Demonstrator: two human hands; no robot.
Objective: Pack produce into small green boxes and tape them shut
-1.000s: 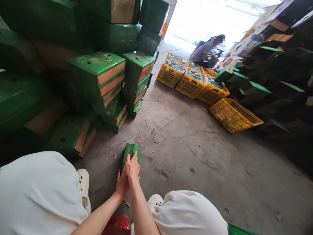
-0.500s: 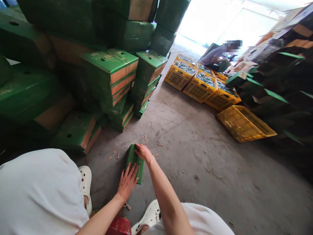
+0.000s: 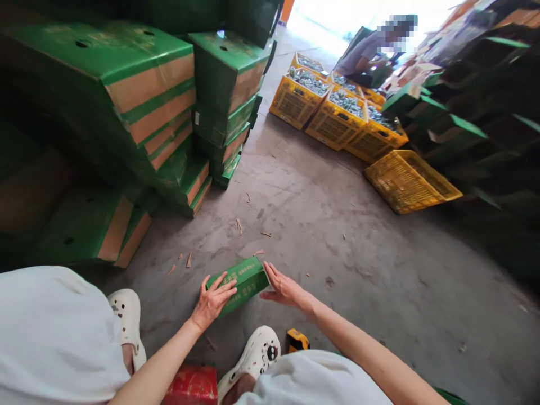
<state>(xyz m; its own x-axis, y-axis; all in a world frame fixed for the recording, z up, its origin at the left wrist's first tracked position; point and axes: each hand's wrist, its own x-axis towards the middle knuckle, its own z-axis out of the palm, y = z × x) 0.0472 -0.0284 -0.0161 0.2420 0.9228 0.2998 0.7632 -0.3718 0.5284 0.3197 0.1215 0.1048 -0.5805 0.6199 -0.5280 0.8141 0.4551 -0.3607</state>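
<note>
So, the small green box point(image 3: 248, 279) is lying crosswise at a slant between both hands, low over the grey floor point(image 3: 320, 236), just ahead of the white clogs point(image 3: 256, 351); can't really tell if it's touching down. Left hand point(image 3: 214, 304) has its fingers spread over the left end, resting on it rather than clenched. Right hand point(image 3: 282, 286) is unclenched too, fingers fairly straight at the other end. Red box point(image 3: 193, 385) is down between the feet, and some yellow-and-black thing point(image 3: 297, 340) sits near the right clog.
</note>
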